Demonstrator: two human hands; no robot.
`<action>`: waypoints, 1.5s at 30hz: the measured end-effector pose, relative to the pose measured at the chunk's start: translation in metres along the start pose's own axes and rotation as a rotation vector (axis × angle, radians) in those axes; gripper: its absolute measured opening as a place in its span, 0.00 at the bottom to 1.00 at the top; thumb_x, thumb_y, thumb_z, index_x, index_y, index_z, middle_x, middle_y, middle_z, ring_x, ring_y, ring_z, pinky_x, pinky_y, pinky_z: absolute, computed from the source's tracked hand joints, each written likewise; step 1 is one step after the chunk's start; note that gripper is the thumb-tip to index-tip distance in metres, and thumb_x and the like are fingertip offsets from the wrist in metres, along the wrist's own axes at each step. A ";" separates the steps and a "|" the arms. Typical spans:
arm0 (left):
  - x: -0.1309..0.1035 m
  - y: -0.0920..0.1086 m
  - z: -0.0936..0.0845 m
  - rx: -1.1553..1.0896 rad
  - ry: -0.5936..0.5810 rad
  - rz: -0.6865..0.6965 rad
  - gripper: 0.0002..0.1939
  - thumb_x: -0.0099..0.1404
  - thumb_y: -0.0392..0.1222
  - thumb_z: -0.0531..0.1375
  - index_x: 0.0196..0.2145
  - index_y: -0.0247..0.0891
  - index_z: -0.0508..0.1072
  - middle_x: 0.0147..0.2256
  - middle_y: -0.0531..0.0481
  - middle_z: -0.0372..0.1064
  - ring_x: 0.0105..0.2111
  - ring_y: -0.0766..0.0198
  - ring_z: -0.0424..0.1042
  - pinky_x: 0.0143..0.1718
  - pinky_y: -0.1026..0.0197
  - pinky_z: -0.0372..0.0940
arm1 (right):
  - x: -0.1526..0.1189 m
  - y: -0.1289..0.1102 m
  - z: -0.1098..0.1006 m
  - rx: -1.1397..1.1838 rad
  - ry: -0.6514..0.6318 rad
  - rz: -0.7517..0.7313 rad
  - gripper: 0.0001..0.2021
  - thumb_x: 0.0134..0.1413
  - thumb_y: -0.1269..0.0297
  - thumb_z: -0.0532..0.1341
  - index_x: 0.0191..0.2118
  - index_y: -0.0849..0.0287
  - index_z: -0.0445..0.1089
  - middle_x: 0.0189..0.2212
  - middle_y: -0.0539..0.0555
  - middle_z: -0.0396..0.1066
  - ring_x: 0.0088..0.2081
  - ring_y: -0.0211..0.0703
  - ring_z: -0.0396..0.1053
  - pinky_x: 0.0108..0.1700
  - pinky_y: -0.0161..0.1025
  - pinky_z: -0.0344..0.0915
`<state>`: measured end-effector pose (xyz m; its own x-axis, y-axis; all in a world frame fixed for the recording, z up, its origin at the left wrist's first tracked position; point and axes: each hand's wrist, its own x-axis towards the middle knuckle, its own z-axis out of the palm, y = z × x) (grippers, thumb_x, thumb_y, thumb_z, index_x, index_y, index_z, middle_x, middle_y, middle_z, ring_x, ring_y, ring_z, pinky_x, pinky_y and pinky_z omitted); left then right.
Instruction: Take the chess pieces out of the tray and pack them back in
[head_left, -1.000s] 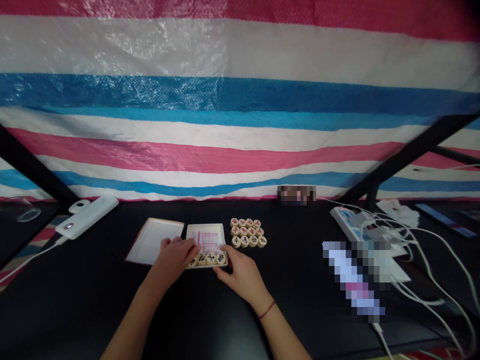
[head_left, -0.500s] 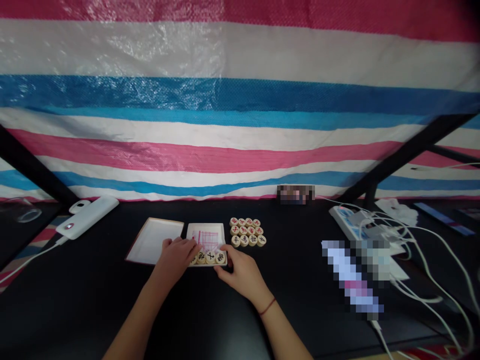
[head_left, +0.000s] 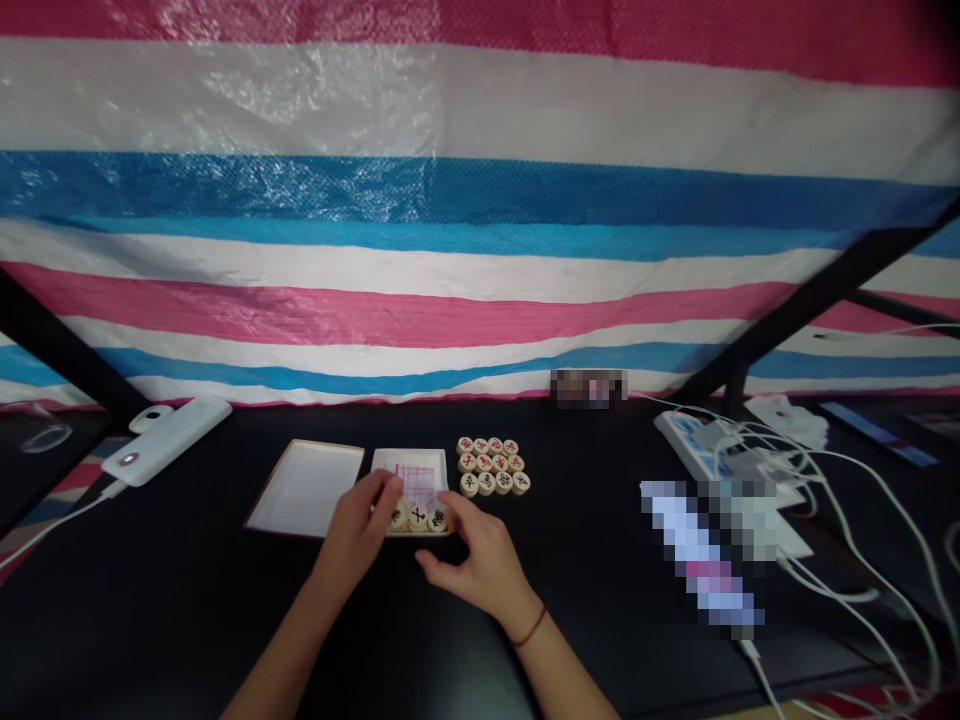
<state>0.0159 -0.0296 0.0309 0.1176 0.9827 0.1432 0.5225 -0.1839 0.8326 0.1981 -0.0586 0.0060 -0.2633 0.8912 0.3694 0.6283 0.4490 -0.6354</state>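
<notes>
A shallow white box [head_left: 409, 457] holds a grid-printed sheet [head_left: 417, 484] and a row of Chinese chess pieces [head_left: 418, 516] along its near side. Over the box's left part, my left hand [head_left: 361, 525] has its fingers drawn together in a pinch; what they hold, if anything, is hidden. My right hand [head_left: 484, 560] is at the box's near right corner, thumb and forefinger apart, fingertips by the rim. Right of the box, more chess pieces [head_left: 493, 464] stand in three rows, with red characters on the far rows and black on the nearest. The box lid [head_left: 306, 487] lies at left.
A white power bank [head_left: 169, 440] with a cable is at far left. To the right are a power strip [head_left: 686, 445] with tangled white cables and a pixelated phone-like object [head_left: 701, 555]. Striped sheeting [head_left: 480, 270] hangs behind the black table [head_left: 427, 640].
My left hand has curled its fingers more tightly over the box's left part. My right thumb has moved away from the box's near edge, and the gap to the forefinger is wider.
</notes>
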 end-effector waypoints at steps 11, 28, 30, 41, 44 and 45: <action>-0.008 0.011 0.024 -0.160 -0.077 -0.033 0.17 0.66 0.50 0.49 0.25 0.40 0.66 0.23 0.54 0.66 0.25 0.64 0.66 0.28 0.64 0.61 | -0.003 -0.003 0.006 0.006 0.014 -0.145 0.10 0.62 0.61 0.56 0.45 0.57 0.69 0.29 0.52 0.72 0.29 0.40 0.70 0.32 0.35 0.65; -0.007 -0.012 0.031 -0.207 -0.052 0.034 0.17 0.61 0.45 0.61 0.48 0.45 0.75 0.47 0.48 0.69 0.36 0.64 0.74 0.43 0.58 0.71 | -0.001 0.010 -0.005 0.088 0.275 0.008 0.10 0.56 0.69 0.58 0.44 0.56 0.67 0.33 0.52 0.69 0.24 0.35 0.63 0.28 0.33 0.65; -0.006 -0.015 0.031 -0.239 0.007 0.015 0.18 0.61 0.45 0.61 0.49 0.45 0.74 0.48 0.47 0.67 0.32 0.66 0.73 0.40 0.59 0.71 | -0.001 0.015 -0.010 0.053 0.335 0.057 0.10 0.54 0.70 0.58 0.43 0.57 0.67 0.35 0.53 0.68 0.26 0.37 0.63 0.29 0.34 0.65; -0.002 -0.017 0.028 -0.245 0.089 0.043 0.14 0.61 0.43 0.60 0.46 0.42 0.73 0.45 0.47 0.68 0.31 0.68 0.69 0.36 0.62 0.70 | -0.007 0.032 -0.013 -0.111 0.102 0.262 0.05 0.51 0.68 0.57 0.36 0.56 0.66 0.34 0.52 0.70 0.30 0.40 0.67 0.32 0.34 0.63; -0.003 -0.019 0.029 -0.211 0.090 0.049 0.14 0.61 0.42 0.60 0.45 0.42 0.73 0.48 0.46 0.67 0.29 0.69 0.69 0.37 0.61 0.71 | -0.007 0.032 -0.014 -0.155 0.038 0.282 0.02 0.51 0.67 0.58 0.33 0.56 0.65 0.33 0.51 0.69 0.29 0.40 0.66 0.31 0.34 0.61; -0.003 -0.020 0.028 -0.194 0.089 0.055 0.14 0.61 0.42 0.60 0.45 0.43 0.73 0.49 0.47 0.66 0.28 0.70 0.69 0.37 0.61 0.71 | -0.007 0.033 -0.014 -0.163 0.028 0.279 0.02 0.51 0.66 0.58 0.33 0.56 0.64 0.33 0.51 0.69 0.28 0.39 0.66 0.31 0.34 0.61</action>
<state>0.0292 -0.0293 -0.0009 0.0621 0.9712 0.2302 0.3444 -0.2373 0.9083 0.2305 -0.0509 -0.0077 -0.0455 0.9754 0.2159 0.7831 0.1690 -0.5985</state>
